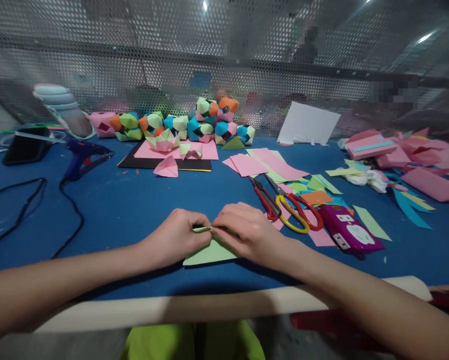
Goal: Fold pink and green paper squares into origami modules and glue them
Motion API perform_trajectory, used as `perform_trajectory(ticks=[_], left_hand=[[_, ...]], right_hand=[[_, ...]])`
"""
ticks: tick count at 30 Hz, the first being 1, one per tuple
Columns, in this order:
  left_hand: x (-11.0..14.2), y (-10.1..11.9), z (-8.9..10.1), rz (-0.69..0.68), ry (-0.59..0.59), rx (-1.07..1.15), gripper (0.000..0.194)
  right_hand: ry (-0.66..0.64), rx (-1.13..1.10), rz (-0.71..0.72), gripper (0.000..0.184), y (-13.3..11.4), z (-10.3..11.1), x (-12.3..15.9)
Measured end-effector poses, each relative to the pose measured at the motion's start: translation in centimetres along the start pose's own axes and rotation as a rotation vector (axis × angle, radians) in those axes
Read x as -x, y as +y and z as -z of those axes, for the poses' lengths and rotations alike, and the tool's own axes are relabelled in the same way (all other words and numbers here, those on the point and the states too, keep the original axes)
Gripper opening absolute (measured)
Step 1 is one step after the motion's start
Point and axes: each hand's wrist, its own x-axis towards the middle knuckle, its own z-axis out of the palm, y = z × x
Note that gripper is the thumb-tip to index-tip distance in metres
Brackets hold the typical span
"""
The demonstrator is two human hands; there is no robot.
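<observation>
Near the front edge of the blue table, a light green sheet of paper (pixel 211 252) lies under both hands, its far edge folded over. My left hand (pixel 182 227) pinches the fold between thumb and fingers. Beside it, nearly touching, my right hand (pixel 247 230) has its fingers closed over the right part of the same paper. Some of the fold is hidden beneath the fingers. Just right of my right hand lie red-and-yellow-handled scissors (pixel 294 212) and red-handled pliers (pixel 264 197).
Folded paper balls (pixel 205 130) line the back, behind pink sheets on a black board (pixel 134 160). A blue glue gun (pixel 77 157), phone (pixel 27 146) and bottle (pixel 66 110) stand left, with cables trailing. At right are paper scraps (pixel 372 222), a purple packet (pixel 350 230) and a pink paper pile (pixel 434 160).
</observation>
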Motion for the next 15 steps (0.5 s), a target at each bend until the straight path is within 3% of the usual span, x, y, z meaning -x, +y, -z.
perform_trajectory(ticks=[6, 12, 15], left_hand=[[0.02, 0.20, -0.03, 0.004, 0.006, 0.001, 0.022], [-0.22, 0.13, 0.29, 0.080, 0.062, 0.077, 0.025], [-0.30, -0.02, 0.31, 0.097, 0.053, 0.101, 0.025]], right_hand=[[0.011, 0.073, 0.062, 0.024, -0.09, -0.19, -0.03], [0.041, -0.066, -0.133, 0.015, 0.54, 0.40, 0.15], [0.036, -0.098, -0.164, 0.017, 0.78, 0.59, 0.26]])
